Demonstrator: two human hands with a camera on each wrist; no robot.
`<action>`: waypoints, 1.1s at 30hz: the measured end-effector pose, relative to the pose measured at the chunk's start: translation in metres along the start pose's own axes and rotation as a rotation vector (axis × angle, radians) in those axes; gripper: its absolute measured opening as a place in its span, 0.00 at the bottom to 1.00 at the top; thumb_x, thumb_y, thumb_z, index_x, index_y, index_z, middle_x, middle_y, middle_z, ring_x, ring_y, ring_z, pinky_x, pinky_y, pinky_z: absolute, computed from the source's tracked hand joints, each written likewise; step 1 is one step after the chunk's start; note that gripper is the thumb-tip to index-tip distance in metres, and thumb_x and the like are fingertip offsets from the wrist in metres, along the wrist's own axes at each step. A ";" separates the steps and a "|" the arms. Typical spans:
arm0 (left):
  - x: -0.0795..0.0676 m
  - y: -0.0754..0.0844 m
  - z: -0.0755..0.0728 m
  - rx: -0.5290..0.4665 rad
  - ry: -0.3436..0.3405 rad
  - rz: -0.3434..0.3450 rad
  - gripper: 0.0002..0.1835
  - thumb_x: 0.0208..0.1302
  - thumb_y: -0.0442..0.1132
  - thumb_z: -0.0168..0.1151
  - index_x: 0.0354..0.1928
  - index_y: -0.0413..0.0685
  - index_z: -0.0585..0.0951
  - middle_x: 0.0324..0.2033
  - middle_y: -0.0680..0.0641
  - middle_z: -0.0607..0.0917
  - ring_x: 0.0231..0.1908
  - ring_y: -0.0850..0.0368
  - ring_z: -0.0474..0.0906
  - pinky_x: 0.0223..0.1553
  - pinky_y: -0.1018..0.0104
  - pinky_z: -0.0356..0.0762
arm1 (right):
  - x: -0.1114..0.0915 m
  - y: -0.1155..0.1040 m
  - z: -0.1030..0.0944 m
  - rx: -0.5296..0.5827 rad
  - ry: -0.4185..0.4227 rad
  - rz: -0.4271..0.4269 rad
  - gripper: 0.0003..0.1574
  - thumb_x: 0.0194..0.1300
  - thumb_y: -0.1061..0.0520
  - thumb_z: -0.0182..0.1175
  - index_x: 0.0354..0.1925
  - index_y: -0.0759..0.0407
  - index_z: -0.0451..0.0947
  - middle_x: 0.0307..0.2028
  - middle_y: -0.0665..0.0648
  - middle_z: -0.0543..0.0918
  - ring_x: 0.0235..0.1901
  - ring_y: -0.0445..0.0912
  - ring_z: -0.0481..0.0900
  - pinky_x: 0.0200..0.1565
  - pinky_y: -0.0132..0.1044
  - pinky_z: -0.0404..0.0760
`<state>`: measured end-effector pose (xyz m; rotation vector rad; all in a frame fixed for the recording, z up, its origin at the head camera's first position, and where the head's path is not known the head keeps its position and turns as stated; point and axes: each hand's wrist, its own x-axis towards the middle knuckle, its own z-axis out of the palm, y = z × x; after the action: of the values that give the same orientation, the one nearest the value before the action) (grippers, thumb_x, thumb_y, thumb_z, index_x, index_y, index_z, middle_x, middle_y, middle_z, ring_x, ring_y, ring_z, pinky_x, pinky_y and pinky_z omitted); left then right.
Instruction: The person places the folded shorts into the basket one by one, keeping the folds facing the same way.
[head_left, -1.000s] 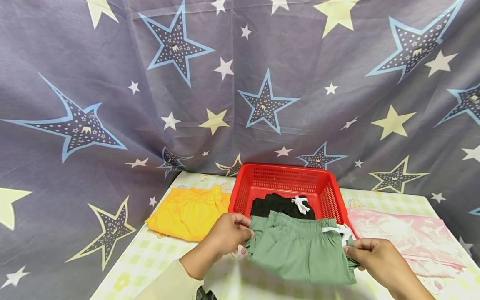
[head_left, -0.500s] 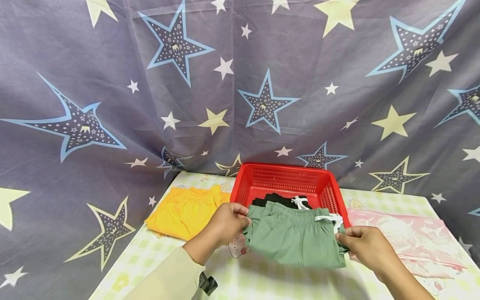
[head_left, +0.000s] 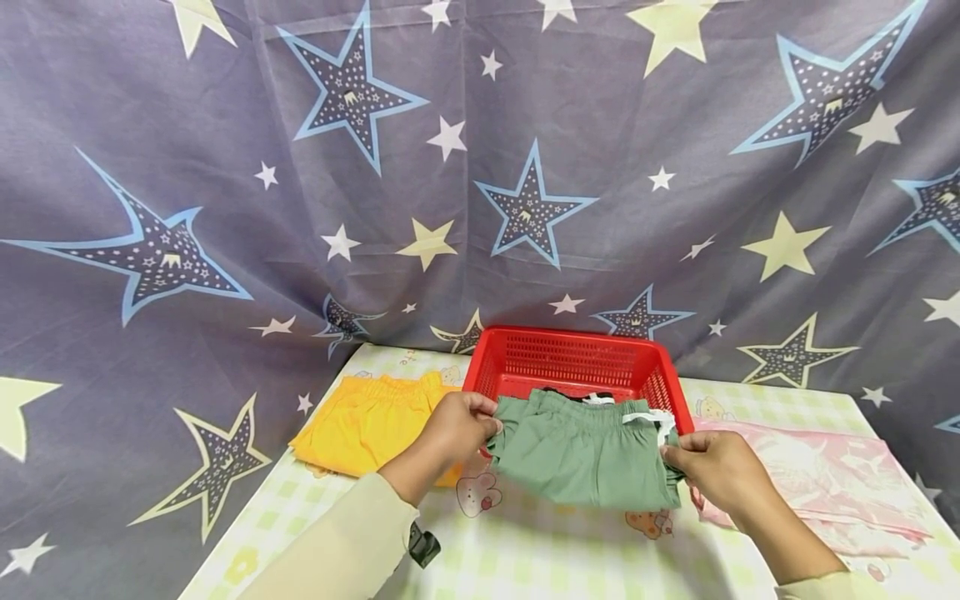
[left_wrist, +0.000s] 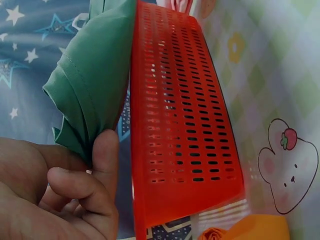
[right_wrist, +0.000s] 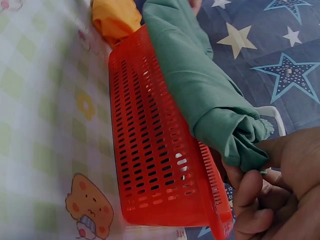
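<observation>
Folded green shorts [head_left: 585, 454] with a white drawstring [head_left: 651, 418] are held up between both hands. My left hand [head_left: 459, 427] pinches the left end of the waistband; the left wrist view shows thumb and finger on the green cloth [left_wrist: 95, 75]. At the other end my right hand [head_left: 716, 467] pinches the folded edge, which appears rolled in the right wrist view. Behind and below the shorts stands a red perforated basket [head_left: 577, 342], its near rim overlapped by them in the head view. Black shorts [head_left: 558, 392] lie inside, mostly hidden.
Yellow folded shorts [head_left: 367, 429] lie left of the basket. Pink folded cloth [head_left: 817, 475] lies to the right. A checked tablecloth [head_left: 540, 558] covers the table, and a grey star-patterned curtain [head_left: 420, 192] hangs directly behind it.
Both hands have carried the green shorts away from me and slightly left, up to the basket's near rim. The shorts now cover most of the black shorts in the head view.
</observation>
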<state>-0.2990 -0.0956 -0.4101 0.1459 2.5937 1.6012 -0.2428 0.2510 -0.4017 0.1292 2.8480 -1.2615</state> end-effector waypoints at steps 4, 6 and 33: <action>0.006 0.000 0.000 -0.008 0.003 -0.002 0.08 0.64 0.29 0.69 0.44 0.37 0.84 0.30 0.48 0.86 0.26 0.58 0.81 0.30 0.65 0.81 | 0.007 -0.001 0.001 0.010 0.006 -0.006 0.13 0.69 0.51 0.65 0.32 0.60 0.85 0.23 0.50 0.79 0.26 0.46 0.76 0.31 0.41 0.72; 0.010 0.000 0.000 -0.006 0.015 -0.003 0.08 0.63 0.29 0.70 0.44 0.37 0.85 0.29 0.48 0.86 0.26 0.59 0.81 0.31 0.65 0.80 | 0.011 -0.002 0.001 0.012 0.005 -0.007 0.14 0.69 0.52 0.65 0.32 0.60 0.85 0.25 0.50 0.81 0.29 0.46 0.77 0.32 0.41 0.74; 0.050 0.004 0.000 0.111 0.151 -0.031 0.06 0.64 0.33 0.71 0.43 0.45 0.89 0.40 0.49 0.87 0.43 0.51 0.80 0.45 0.60 0.80 | 0.055 -0.009 0.005 -0.072 0.059 -0.075 0.13 0.67 0.52 0.65 0.30 0.60 0.86 0.26 0.51 0.82 0.33 0.50 0.76 0.36 0.42 0.72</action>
<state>-0.3482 -0.0872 -0.4080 -0.0078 2.7841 1.5148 -0.2985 0.2450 -0.4011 0.0601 2.9712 -1.1844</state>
